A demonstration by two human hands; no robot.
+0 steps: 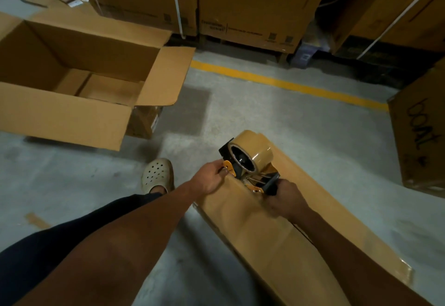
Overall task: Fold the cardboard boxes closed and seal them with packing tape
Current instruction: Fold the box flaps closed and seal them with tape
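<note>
Where the concrete floor (277,117) spreads under us, an open box (60,112) sits to our left with its flaps spread outward. Our long closed box (277,238) lies slantwise at lower right, its far end pointing toward the yellow line (289,84). On that far end rests the tape gun (262,180), brown roll (257,155) uppermost. Of our hands, the right hand (287,201) is wrapped round the gun's black handle, and the left hand (210,179) pinches the orange piece at its front, by the box's edge.
</note>
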